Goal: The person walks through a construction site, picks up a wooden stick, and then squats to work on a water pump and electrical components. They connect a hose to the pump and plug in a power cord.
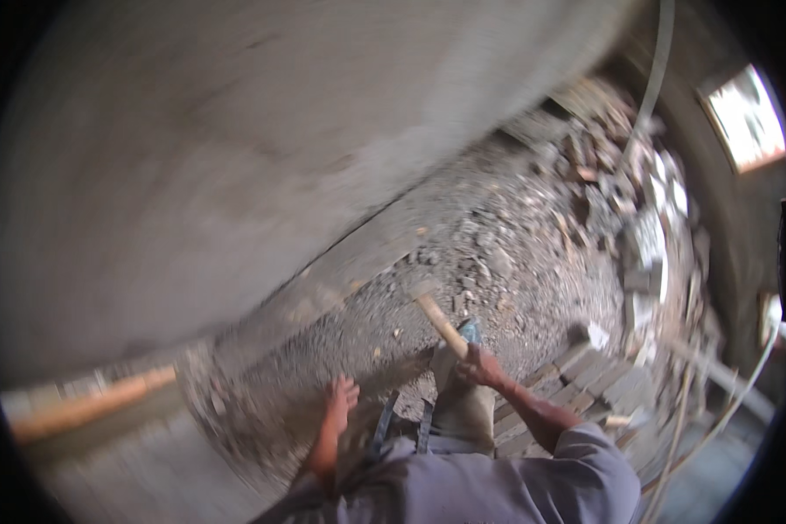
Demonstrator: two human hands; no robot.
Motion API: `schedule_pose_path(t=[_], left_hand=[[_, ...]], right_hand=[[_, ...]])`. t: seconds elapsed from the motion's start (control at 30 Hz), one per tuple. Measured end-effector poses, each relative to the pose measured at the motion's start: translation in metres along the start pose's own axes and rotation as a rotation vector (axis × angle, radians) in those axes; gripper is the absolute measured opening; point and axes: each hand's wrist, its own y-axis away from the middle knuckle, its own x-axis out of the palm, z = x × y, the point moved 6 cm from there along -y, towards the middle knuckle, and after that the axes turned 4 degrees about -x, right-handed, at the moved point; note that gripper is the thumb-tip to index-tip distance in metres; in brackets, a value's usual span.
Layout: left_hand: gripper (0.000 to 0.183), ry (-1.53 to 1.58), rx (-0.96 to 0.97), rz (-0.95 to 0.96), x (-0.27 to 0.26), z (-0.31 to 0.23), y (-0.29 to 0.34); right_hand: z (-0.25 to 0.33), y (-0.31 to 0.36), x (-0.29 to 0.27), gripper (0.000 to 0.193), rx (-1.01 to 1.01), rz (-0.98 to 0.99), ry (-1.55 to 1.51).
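My right hand is wrapped around the pale wooden handle of a hammer. Its handle slants up and to the left, and the blurred grey head blends into the rubble behind it. Off to the left, my left hand hangs in the air with nothing in it, its fingers loosely stretched and somewhat smeared. Below both hands are my trouser leg and a blue-green shoe tip on the gravelly ground.
A tall grey plastered wall runs along the left, with a low ledge at its foot. Broken bricks and stones are heaped at the far right. Stacked blocks lie near my right side, with a pale hose beyond. A bright window is upper right.
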Motion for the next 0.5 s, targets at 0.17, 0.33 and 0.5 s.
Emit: schedule_pose_path(t=[0.17,0.33,0.5], left_hand=[[0.076,0.832,0.074,0.049,-0.104,-0.055,0.052],[0.064,1.085,0.306,-0.451,-0.316,-0.02,0.1],[0.048,0.881,0.572,-0.681,-0.486,0.007,0.123]], right_hand=[[0.196,0.048,0.136,0.058,-0.188,0.42,0.269],[0.355,0.1,0.289,0.056,-0.643,0.712,0.244],[0.469,0.093,0.377,0.048,-0.026,1.197,0.164]])
